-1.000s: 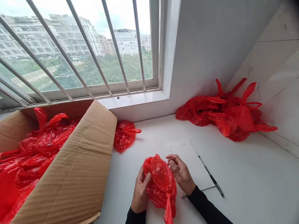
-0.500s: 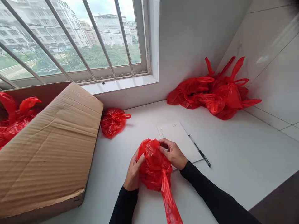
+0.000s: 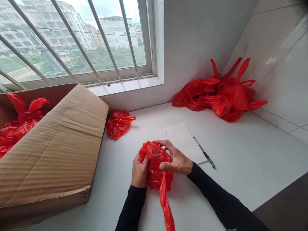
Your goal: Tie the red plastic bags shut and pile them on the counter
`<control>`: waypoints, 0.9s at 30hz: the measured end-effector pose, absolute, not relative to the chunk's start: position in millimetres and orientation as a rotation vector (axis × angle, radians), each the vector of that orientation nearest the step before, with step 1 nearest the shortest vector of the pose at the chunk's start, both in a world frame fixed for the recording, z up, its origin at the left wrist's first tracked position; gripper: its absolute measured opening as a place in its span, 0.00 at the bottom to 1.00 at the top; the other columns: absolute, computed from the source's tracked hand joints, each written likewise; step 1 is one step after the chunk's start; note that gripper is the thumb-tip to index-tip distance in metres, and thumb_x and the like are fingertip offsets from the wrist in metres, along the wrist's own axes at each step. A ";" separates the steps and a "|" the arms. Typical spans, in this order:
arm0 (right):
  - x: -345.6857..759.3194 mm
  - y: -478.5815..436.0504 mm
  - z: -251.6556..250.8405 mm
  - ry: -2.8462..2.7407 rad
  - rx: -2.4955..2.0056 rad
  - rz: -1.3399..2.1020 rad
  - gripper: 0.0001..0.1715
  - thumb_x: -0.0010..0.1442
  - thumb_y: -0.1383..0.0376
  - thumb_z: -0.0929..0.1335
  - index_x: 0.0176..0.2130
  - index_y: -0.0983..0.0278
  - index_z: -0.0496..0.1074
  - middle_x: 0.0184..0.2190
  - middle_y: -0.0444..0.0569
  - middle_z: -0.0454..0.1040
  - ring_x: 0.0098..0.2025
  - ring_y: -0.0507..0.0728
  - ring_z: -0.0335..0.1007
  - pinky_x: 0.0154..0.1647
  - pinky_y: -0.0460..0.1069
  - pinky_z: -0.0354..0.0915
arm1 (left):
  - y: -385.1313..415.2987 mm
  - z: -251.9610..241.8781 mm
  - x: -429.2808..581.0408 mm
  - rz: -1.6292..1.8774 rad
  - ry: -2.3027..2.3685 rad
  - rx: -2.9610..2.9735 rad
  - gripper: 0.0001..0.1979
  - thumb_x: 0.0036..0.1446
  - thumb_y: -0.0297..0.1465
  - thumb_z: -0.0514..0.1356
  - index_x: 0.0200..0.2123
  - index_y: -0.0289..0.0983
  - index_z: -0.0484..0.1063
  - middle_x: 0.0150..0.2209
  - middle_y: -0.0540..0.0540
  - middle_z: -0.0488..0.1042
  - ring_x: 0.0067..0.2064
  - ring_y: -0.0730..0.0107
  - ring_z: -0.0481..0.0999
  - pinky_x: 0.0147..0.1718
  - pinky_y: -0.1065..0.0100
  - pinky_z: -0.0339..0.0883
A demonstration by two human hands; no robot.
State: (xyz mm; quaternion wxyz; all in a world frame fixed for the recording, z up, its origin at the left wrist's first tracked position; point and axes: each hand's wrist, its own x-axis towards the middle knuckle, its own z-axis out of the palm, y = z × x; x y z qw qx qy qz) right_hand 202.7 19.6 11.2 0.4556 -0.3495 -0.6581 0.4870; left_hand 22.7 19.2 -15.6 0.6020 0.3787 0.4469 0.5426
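Observation:
A knotted red plastic bag (image 3: 156, 176) is held between my two hands over the white tabletop. Its twisted tail hangs from the knot toward me. My left hand (image 3: 140, 170) grips the bag's left side, with the thumb on top and the other fingers behind it. My right hand (image 3: 176, 160) is curved over the right side, its fingers at the bag's far edge and its thumb just above the knot. What the bag contains cannot be made out. Just beyond the right hand lies a notepad (image 3: 186, 141) with handwriting, and a black pen (image 3: 204, 153) along its right edge.
At left stands an open cardboard box (image 3: 55, 154) with red bags (image 3: 21, 125) inside. A small tied red bag (image 3: 119, 124) rests beside it. More red bags (image 3: 216, 96) are heaped in the far right corner. A barred window (image 3: 96, 41) is behind.
The bag and both hands have shifted slightly left and away from me. My right thumb has come down toward the knot, and the bag's tail hangs straighter.

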 end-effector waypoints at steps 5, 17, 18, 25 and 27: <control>197.4 19.6 11.3 -1.475 -0.971 1.148 0.19 0.61 0.55 0.70 0.49 0.61 0.74 0.45 0.49 0.75 0.47 0.59 0.71 0.53 0.54 0.65 | 19.5 -16.4 20.9 1.233 1.053 0.859 0.16 0.54 0.41 0.67 0.40 0.35 0.76 0.30 0.48 0.79 0.28 0.67 0.76 0.28 0.69 0.69; 199.6 28.4 5.0 -1.234 -0.881 1.381 0.18 0.65 0.53 0.66 0.47 0.62 0.75 0.40 0.47 0.77 0.44 0.57 0.73 0.48 0.51 0.67 | 18.0 -10.1 25.6 1.262 1.028 0.736 0.16 0.54 0.40 0.68 0.41 0.36 0.80 0.35 0.46 0.83 0.37 0.58 0.81 0.35 0.65 0.74; 199.9 28.1 5.7 -1.244 -0.855 1.415 0.19 0.64 0.54 0.68 0.51 0.61 0.73 0.42 0.47 0.77 0.47 0.57 0.73 0.51 0.51 0.67 | 17.9 -10.2 25.8 1.266 1.034 0.736 0.15 0.54 0.40 0.68 0.39 0.36 0.80 0.33 0.47 0.83 0.37 0.58 0.81 0.35 0.66 0.73; 202.9 27.2 4.5 -1.185 -0.883 1.461 0.14 0.62 0.57 0.69 0.45 0.63 0.75 0.39 0.48 0.78 0.41 0.57 0.74 0.46 0.52 0.69 | 15.9 -11.3 24.4 1.234 1.040 0.783 0.16 0.55 0.42 0.66 0.38 0.34 0.80 0.32 0.45 0.82 0.37 0.56 0.80 0.36 0.63 0.74; 203.0 27.9 2.4 -1.165 -0.901 1.434 0.14 0.62 0.57 0.69 0.44 0.62 0.74 0.38 0.47 0.78 0.39 0.56 0.74 0.44 0.51 0.69 | 14.7 -10.5 24.4 1.195 1.033 0.851 0.18 0.56 0.43 0.65 0.42 0.34 0.80 0.35 0.44 0.83 0.38 0.55 0.81 0.38 0.62 0.74</control>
